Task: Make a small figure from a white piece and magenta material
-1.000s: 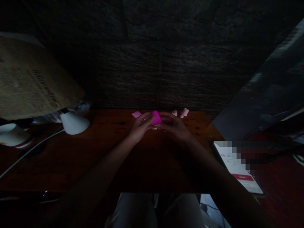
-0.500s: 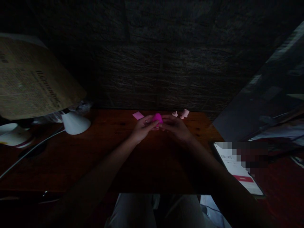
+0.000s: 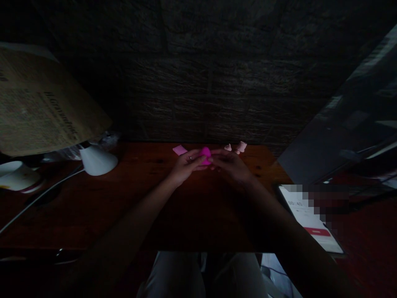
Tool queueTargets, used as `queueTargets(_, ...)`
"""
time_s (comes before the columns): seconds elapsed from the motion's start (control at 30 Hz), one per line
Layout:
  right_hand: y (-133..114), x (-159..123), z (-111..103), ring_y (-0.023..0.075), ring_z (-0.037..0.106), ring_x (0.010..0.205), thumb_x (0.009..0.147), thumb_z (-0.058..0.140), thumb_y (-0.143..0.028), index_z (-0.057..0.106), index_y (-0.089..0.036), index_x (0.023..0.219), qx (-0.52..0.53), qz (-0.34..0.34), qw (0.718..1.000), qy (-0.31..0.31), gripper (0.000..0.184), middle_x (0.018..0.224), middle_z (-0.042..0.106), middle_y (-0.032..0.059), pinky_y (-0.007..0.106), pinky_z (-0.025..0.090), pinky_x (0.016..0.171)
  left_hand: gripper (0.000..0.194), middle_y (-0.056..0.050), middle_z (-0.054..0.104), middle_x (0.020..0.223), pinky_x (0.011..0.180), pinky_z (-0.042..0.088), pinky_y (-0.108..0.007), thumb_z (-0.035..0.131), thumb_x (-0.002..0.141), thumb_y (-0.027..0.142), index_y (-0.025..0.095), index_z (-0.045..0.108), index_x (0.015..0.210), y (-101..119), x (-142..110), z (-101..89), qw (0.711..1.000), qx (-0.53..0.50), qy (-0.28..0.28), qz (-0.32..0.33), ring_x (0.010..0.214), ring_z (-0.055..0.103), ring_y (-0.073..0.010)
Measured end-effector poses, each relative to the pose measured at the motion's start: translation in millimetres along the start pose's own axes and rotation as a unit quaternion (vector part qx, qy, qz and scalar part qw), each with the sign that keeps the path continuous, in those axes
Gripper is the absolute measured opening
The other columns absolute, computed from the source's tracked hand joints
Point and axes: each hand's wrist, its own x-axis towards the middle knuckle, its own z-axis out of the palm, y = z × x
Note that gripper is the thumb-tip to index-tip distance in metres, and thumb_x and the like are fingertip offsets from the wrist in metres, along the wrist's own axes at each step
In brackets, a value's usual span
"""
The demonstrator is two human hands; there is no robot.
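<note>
Between my two hands, above the far part of the wooden table, is a small bright magenta lump [image 3: 205, 155] that looks like soft modelling clay. My left hand [image 3: 185, 164] grips it from the left, thumb on its near side, a ring on one finger. From the right, my right hand [image 3: 228, 162] pinches its edge with closed fingertips. A flat pink square [image 3: 179, 150] lies just beyond my left hand. Past my right hand are a small pale pink piece [image 3: 228, 147] and a larger pale pink lump [image 3: 241, 146]. Dim light hides fine detail.
A lamp with a white cone base [image 3: 98, 160] and printed paper shade [image 3: 46, 103] stands left, beside a white cup [image 3: 18, 176] and a cable [image 3: 43, 198]. A lit phone [image 3: 305, 219] lies at the right edge. A dark block wall [image 3: 204, 82] rises behind the table [image 3: 136, 165].
My right fingers have shifted slightly on the magenta lump, which now looks rounder at the top. Both hands stay in nearly the same place.
</note>
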Motion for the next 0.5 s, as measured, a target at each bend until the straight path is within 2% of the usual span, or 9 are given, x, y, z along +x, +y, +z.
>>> queueTargets(0.27,-1.3,0.2,4.4,0.0135,0.070,0.067,0.072,0.089,-0.046,0.074,-0.021,0.106,0.006,-0.002,1.000,0.018,0.045,0.091,0.081,0.0046,0.027,0.056,0.063,0.051,-0.009,0.076,0.113,0.086,0.062,-0.038,0.086,0.073,0.048,0.017,0.073,0.112,-1.7,0.4,2.0,1.000,0.001,0.011,0.009,0.099,0.073,-0.0227)
queueTargets(0.4,-0.6,1.8,3.5,0.0137,0.070,0.066,0.067,0.091,-0.049,0.075,-0.020,0.102,0.024,-0.006,0.999,0.031,0.048,0.091,0.081,0.0047,0.028,0.057,0.064,0.049,-0.007,0.077,0.103,0.085,0.057,-0.033,0.090,0.069,0.038,0.015,0.075,0.108,0.8,-1.7,5.9,0.998,0.053,0.007,0.027,0.094,0.072,-0.0203)
queueTargets(0.5,0.2,2.1,3.6,0.0138,0.069,0.064,0.066,0.092,-0.050,0.076,-0.020,0.098,0.019,-0.012,0.999,0.038,0.046,0.087,0.081,0.0039,0.028,0.057,0.061,0.042,-0.006,0.077,0.096,0.083,0.056,-0.032,0.088,0.071,0.037,0.014,0.076,0.104,1.5,-2.6,4.9,0.996,0.083,-0.001,0.027,0.088,0.071,-0.0179)
